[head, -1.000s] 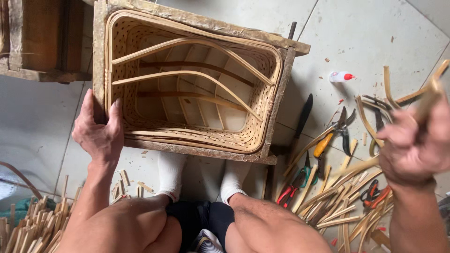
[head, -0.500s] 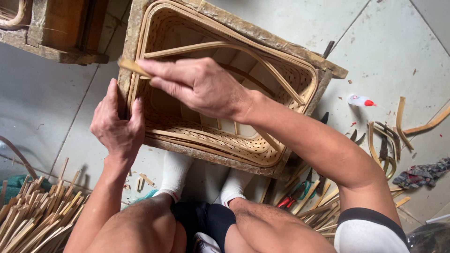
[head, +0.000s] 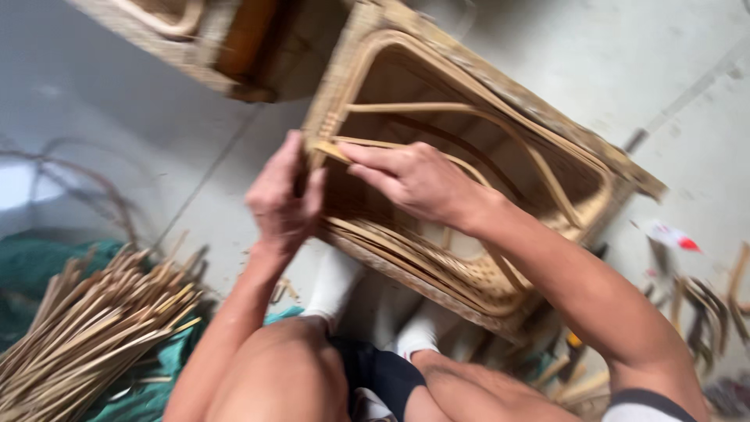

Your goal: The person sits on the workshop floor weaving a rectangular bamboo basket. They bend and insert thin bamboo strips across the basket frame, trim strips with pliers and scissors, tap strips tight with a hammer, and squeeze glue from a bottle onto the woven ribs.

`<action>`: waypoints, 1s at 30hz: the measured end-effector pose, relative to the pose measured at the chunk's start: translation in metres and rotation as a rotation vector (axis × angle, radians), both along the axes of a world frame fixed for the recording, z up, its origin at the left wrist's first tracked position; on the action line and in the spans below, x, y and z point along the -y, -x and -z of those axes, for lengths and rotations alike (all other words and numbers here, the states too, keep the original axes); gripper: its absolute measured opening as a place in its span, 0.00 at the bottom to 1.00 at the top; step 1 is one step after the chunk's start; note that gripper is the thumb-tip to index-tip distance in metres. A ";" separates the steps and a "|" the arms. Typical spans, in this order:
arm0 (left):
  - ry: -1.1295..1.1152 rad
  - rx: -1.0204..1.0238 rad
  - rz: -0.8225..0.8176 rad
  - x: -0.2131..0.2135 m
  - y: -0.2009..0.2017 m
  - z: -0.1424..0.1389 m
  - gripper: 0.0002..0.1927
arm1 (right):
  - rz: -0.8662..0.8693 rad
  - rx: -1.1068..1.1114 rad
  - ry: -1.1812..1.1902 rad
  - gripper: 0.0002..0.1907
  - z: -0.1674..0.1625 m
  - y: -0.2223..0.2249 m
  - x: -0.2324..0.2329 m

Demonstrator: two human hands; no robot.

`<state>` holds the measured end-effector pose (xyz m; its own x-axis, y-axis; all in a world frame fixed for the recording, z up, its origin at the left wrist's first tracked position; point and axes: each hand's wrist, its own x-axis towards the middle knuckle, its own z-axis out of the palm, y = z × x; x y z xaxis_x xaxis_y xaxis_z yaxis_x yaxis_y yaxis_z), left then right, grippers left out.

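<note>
A woven rattan basket (head: 500, 273) with a wooden rim stands tilted on the floor in front of my knees. My left hand (head: 283, 202) grips its near left corner from outside. My right hand (head: 412, 181) reaches across the opening and pinches a thin bamboo strip (head: 332, 150) at that same corner, fingers closed on it. Curved cane ribs cross the basket's inside. The frame is blurred by motion.
A bundle of bamboo sticks (head: 86, 328) lies on green cloth (head: 31, 262) at the lower left. Another woven piece (head: 195, 39) sits at the top left. Cane offcuts and tools (head: 703, 312) lie at the right, and a small white and red object (head: 668, 234) is there too.
My right hand came from the cane pile at the right over to the basket's left corner with a strip. The view has shifted, so the basket sits further right.
</note>
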<state>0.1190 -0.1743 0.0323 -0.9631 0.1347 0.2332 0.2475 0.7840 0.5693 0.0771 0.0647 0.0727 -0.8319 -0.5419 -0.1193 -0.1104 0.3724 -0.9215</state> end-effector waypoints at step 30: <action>0.066 -0.028 0.246 0.014 0.019 -0.003 0.20 | -0.202 0.190 -0.246 0.23 0.006 0.026 0.010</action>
